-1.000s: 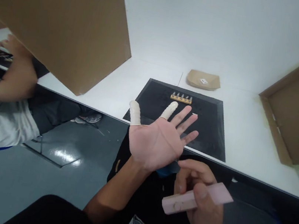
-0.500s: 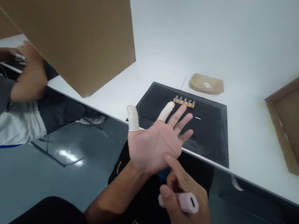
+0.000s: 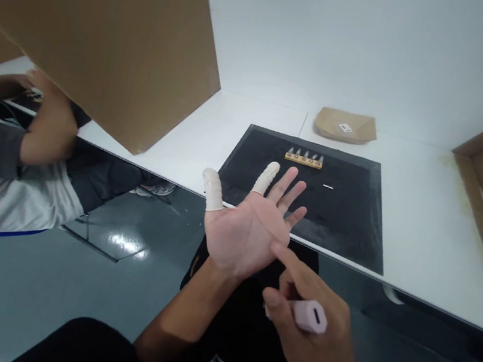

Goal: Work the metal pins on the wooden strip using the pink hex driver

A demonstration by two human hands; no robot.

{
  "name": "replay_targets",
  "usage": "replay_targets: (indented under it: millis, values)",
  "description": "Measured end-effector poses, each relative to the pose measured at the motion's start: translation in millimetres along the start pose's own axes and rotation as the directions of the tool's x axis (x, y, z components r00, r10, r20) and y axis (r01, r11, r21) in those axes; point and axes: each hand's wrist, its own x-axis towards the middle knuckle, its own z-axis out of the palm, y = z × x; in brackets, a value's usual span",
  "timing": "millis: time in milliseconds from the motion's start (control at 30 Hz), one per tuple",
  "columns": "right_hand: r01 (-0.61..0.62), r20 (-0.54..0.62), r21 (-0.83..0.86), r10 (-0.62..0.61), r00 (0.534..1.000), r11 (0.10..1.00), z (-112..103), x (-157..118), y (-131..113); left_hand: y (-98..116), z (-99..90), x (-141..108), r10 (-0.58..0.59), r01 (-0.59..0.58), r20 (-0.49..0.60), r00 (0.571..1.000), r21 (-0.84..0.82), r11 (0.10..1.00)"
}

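My left hand [image 3: 247, 230] is held palm up with its fingers spread, in front of the table's edge. Cream rubber finger cots cover its thumb [image 3: 213, 190] and index finger [image 3: 265, 177]. My right hand [image 3: 311, 318] is wrapped round a pale pink device [image 3: 310, 316] with a dark slot in its end. Its index fingertip touches the outer edge of my left palm. Beyond the hands, a wooden strip [image 3: 303, 160] with several small clear-tipped pieces and a thin silvery pin [image 3: 328, 186] lie on the black mat [image 3: 345, 215].
A brown paper tray [image 3: 346, 126] with a white label is at the back of the white table [image 3: 419, 232]. Cardboard panels stand at left [image 3: 122, 36] and right [image 3: 482, 211]. Another person's arm [image 3: 53, 122] shows at far left.
The view has shifted slightly, so the mat, strip and paper tray appear farther right. Both hands keep nearly the same pose, and the right index finger still touches the left palm.
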Motion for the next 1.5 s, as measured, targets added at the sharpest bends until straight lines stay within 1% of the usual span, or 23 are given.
replay_targets:
  millis: [67, 133, 200, 300, 533, 600, 667, 733, 800, 833, 900, 967, 1000, 1033, 1067, 1133, 1167, 1200, 1233, 1267, 1300, 1333, 1500]
  values:
    - [0.002, 0.049, 0.023, -0.003, 0.999, 1.0, 1.7, 2.3, 1.0, 0.6, -0.7, 0.1, -0.013, 0.004, -0.041, 0.999, -0.203, 0.979]
    - [-0.014, 0.025, 0.05, 0.013, 1.0, 0.999, 4.3, 4.0, 2.3, 1.2, -1.9, -0.3, -0.034, 0.003, -0.07, 0.997, -0.398, 0.917]
    - [-0.047, 0.018, 0.062, 0.046, 0.999, 0.997, 7.4, 4.7, 3.8, 1.1, -4.1, -0.7, -0.047, -0.002, -0.087, 0.995, -0.493, 0.87]
    - [-0.078, 0.101, 0.096, 0.068, 0.993, 0.992, 11.0, 3.5, 6.7, -0.9, -10.3, -1.0, -0.052, -0.019, -0.124, 0.991, -0.514, 0.858]
    - [-0.161, 0.143, 0.195, 0.135, 0.981, 0.967, 13.9, 5.2, 21.2, -14.2, -22.3, 5.5, -0.056, -0.047, -0.202, 0.978, -0.473, 0.88]
    - [-0.197, 0.126, 0.201, 0.174, 0.977, 0.959, 13.2, 5.8, 29.2, -17.7, -24.9, 8.6, -0.064, -0.043, -0.218, 0.974, -0.453, 0.89]
    - [-0.287, 0.079, 0.238, 0.276, 0.958, 0.928, 8.1, 2.3, 41.9, -19.9, -30.5, 10.6, -0.061, -0.047, -0.239, 0.969, -0.42, 0.906]
    - [-0.423, 0.01, 0.289, 0.439, 0.898, 0.859, -3.6, -5.9, 60.0, -20.5, -40.3, 10.4, -0.052, -0.055, -0.274, 0.96, -0.369, 0.928]
    - [-0.557, -0.086, 0.33, 0.612, 0.786, 0.762, -22.0, -15.5, 81.9, -19.8, -54.0, 9.5, -0.04, -0.065, -0.328, 0.944, -0.303, 0.951]
    - [-0.611, -0.149, 0.341, 0.683, 0.715, 0.714, -32.9, -19.1, 93.5, -19.1, -61.8, 10.0, -0.023, -0.077, -0.358, 0.933, -0.262, 0.962]
    - [-0.672, -0.241, 0.351, 0.756, 0.608, 0.652, -55.2, -19.6, 116.7, -17.2, -77.7, 16.7, 0.026, -0.084, -0.366, 0.93, -0.142, 0.986]
    - [-0.703, -0.323, 0.295, 0.76, 0.564, 0.647, -74.3, -7.6, 139.7, -15.8, -92.2, 35.4, 0.089, -0.063, -0.309, 0.947, 0.091, 0.994]
    - [-0.725, -0.368, 0.212, 0.74, 0.562, 0.656, -81.7, 3.4, 151.7, -15.9, -98.6, 50.0, 0.118, -0.047, -0.26, 0.958, 0.264, 0.963]
    - [-0.738, -0.38, 0.098, 0.71, 0.593, 0.668, -87.5, 17.4, 164.0, -16.8, -104.6, 67.5, 0.14, -0.028, -0.189, 0.972, 0.498, 0.867]
    - [-0.733, -0.366, -0.019, 0.677, 0.638, 0.68, -91.7, 33.5, 176.8, -18.5, -110.1, 87.2, 0.155, -0.015, -0.124, 0.98, 0.734, 0.679]
    - [-0.708, -0.358, -0.076, 0.643, 0.677, 0.703, -96.0, 69.3, 202.9, -23.7, -120.8, 128.7, 0.16, -0.023, -0.077, 0.984, 0.839, 0.544]
    - [-0.689, -0.343, -0.102, 0.624, 0.702, 0.718, -96.5, 87.3, 215.5, -26.6, -126.2, 148.4, 0.165, -0.046, -0.032, 0.986, 0.894, 0.445]
    - [-0.667, -0.339, -0.128, 0.6, 0.725, 0.734, -96.0, 104.3, 227.2, -29.1, -131.7, 166.3, 0.147, -0.113, 0.092, 0.985, 0.983, 0.143]
    - [-0.645, -0.34, -0.148, 0.574, 0.745, 0.749, -94.7, 120.0, 237.8, -31.0, -137.2, 182.0, 0.102, -0.169, 0.174, 0.979, 0.984, -0.056]
    - [-0.623, -0.338, -0.171, 0.549, 0.765, 0.763, -92.7, 134.0, 247.3, -32.3, -142.6, 195.4, 0.069, -0.203, 0.217, 0.974, 0.966, -0.161]
    - [-0.603, -0.337, -0.193, 0.525, 0.781, 0.774, -90.0, 145.9, 255.6, -32.7, -147.8, 206.5, 0.041, -0.229, 0.244, 0.969, 0.945, -0.233]
    - [-0.586, -0.333, -0.21, 0.506, 0.795, 0.782, -86.9, 155.9, 263.0, -32.6, -152.5, 215.7, 0.027, -0.238, 0.252, 0.967, 0.94, -0.243]
    - [-0.542, -0.367, -0.201, 0.45, 0.814, 0.816, -70.1, 181.6, 290.0, -30.3, -165.9, 246.1, -0.021, -0.329, 0.333, 0.943, 0.916, -0.231]
